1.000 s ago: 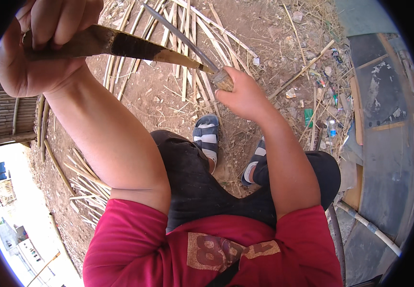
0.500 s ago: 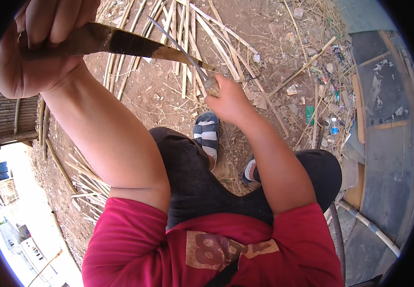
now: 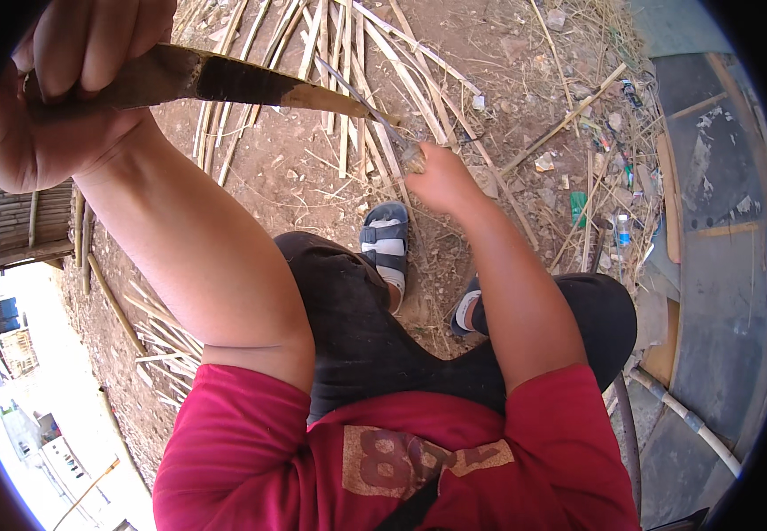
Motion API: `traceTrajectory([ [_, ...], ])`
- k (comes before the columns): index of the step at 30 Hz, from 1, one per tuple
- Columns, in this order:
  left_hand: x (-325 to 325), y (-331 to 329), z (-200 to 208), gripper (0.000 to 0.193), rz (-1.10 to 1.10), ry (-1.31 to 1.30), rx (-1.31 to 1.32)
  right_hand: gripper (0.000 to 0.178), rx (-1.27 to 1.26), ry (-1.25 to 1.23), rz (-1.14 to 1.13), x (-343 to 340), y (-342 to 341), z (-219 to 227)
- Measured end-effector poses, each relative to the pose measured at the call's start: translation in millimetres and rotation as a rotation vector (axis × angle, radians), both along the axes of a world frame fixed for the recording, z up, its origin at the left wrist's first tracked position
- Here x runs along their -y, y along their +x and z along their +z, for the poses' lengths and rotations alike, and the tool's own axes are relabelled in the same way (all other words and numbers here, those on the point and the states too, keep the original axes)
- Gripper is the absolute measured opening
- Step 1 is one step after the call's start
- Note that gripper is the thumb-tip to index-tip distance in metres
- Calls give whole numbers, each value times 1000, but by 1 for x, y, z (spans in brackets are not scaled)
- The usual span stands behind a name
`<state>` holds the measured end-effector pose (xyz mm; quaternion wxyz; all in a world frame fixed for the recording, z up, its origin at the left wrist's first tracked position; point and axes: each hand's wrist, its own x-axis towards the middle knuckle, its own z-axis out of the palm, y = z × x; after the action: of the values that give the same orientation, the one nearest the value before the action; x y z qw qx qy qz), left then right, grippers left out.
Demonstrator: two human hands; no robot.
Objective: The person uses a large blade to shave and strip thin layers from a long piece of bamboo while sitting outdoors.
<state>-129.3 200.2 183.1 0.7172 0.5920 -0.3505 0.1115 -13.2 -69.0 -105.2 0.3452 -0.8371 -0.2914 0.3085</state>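
Observation:
My left hand [image 3: 73,88], raised at the upper left, is closed around a strip of bamboo [image 3: 240,81]. The strip is brown, with a dark middle stretch and a paler, tapering far end that points right. In my right hand [image 3: 447,184] is a knife [image 3: 358,104], gripped by its light wooden handle. Its narrow grey blade points up and left and crosses the strip near the tapered end; whether the two touch I cannot tell.
Several split bamboo strips [image 3: 344,133] lie on the dirt ahead, and more are piled [image 3: 166,341] at left. Litter with a plastic bottle [image 3: 623,232] is scattered at right, beside dark sheets [image 3: 720,292] and a pipe [image 3: 689,420]. My sandalled foot [image 3: 385,243] is below the knife.
My right hand and the knife have moved a little to the right, toward the strip's tip. My left hand has shifted only slightly, still holding the bamboo.

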Motion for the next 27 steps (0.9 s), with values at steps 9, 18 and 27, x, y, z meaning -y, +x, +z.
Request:
traceTrajectory([
  [9, 5, 0, 0, 15, 57, -69, -46, 57, -14, -32, -98, 10, 16, -42],
  [18, 7, 2, 0, 19, -3, -39, -15, 59, -146, 66, 3, 7, 10, -26],
  [27, 5, 3, 4, 21, -30, -52, -150, 60, -65, 143, 84, 2, 17, 8],
])
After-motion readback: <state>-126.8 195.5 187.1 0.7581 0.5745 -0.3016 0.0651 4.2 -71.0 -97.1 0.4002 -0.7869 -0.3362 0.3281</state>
